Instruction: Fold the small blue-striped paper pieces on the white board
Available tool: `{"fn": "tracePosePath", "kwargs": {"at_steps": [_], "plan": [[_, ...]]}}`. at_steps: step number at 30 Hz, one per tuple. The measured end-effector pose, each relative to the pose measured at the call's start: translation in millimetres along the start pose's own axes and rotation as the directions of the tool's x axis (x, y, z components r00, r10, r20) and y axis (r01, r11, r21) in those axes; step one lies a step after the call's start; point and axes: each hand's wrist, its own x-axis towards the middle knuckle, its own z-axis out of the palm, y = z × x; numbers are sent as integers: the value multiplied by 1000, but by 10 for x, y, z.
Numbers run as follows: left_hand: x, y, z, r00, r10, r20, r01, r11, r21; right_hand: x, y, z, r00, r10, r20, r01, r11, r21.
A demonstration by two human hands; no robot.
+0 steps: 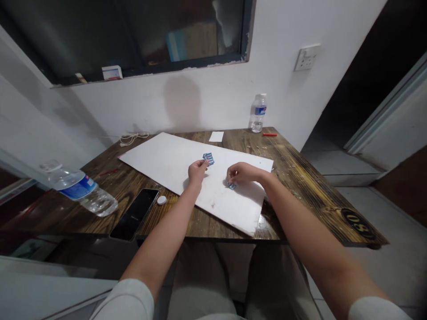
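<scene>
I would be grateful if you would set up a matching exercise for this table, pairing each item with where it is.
Items:
1. left hand
2. right hand
3. black smartphone
4. water bottle by the wall

Places:
A. upright at the far edge of the wooden table
B. flat on the wood, beside the white board
C. at the small blue piece on the board
D. at the larger blue-and-white piece on the board

Right pairs: 1-D, 2-C, 3-B, 4-A.
</scene>
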Motion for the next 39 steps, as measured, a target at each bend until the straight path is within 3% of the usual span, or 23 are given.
{"fn": "tracePosePath", "kwargs": {"at_steps": [3, 8, 12, 16, 26, 30, 33, 35, 37, 39], "plan": [[-4, 5, 12, 1000, 22, 20, -22, 1000, 0, 30, -16, 20, 996, -6, -86, 13, 997, 77], [-14, -11, 28, 994, 64, 84, -69, 996, 58, 122, 34, 109, 958, -47, -282, 54, 998, 18], [-60, 8, 49, 978, 73, 197, -101, 985, 137, 189, 85, 157, 887, 18, -462, 85, 976, 202], [-112, 42, 76, 957, 41, 286, -82, 988, 131, 224, 106, 172, 819, 66, -570, 155, 931, 331], [-129, 27, 67, 896, 18, 444, -68, 993, 98, 196, 37, 236, 731, -57, -679, 134, 989, 60], [-144, 59, 70, 902, 4, 431, -55, 993, 105, 193, 20, 212, 756, -91, -648, 139, 990, 23], [-120, 55, 72, 942, 19, 335, -49, 996, 81, 171, 55, 126, 809, -9, -588, 56, 997, 62], [-89, 46, 64, 975, 53, 218, -65, 997, 49, 131, 85, 54, 884, 47, -466, -43, 999, 19], [-56, 42, 44, 995, 60, 85, -62, 998, 22, 83, 100, -1, 961, 47, -271, -81, 990, -117], [-25, 39, 15, 999, 32, -33, -32, 999, -4, 45, 91, -23, 989, 33, -142, -69, 963, -259]]}}
